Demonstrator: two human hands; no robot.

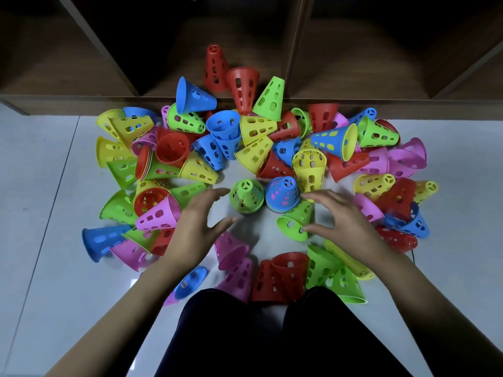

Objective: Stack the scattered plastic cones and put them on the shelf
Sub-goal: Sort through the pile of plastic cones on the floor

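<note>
I am hovering my left hand (pixel 196 221) and right hand (pixel 343 221), fingers (pixel 217 192) spread apart and empty, either side of the upright green cone stack (pixel 247 195) and blue cone stack (pixel 282 194) on the floor (pixel 54 186), where a careless nudge is risking toppling them.

Shelf (pixel 296 50) top beyond upper edge

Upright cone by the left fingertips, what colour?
Green: the upright cone beside the left hand, seen in the head view.
</note>
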